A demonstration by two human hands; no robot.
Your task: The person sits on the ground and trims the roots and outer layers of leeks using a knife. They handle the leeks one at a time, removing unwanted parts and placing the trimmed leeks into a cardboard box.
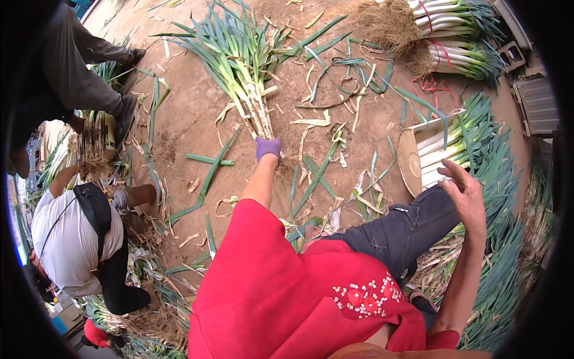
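My left hand [269, 149], in a purple glove, grips a bunch of long green onions [246, 80] just above the roots. Their stems still carry brown, dirty outer skins, and the green leaves fan out away from me on the dirt floor. My bare right hand [464, 193] is raised at the right, with its fingers apart and nothing in them. It appears over or beside an open white trough [408, 157] with a round end board. Peeled white-stemmed green onions [441, 146] lie in this trough, their leaves pointing right.
Bundles of green onions [444, 20] tied with red string lie at the far right. Loose leaves and skins [314, 175] litter the floor [175, 125]. A large pile of green onions [493, 269] runs along my right. Two co-workers [80, 238] [85, 58] are at the left.
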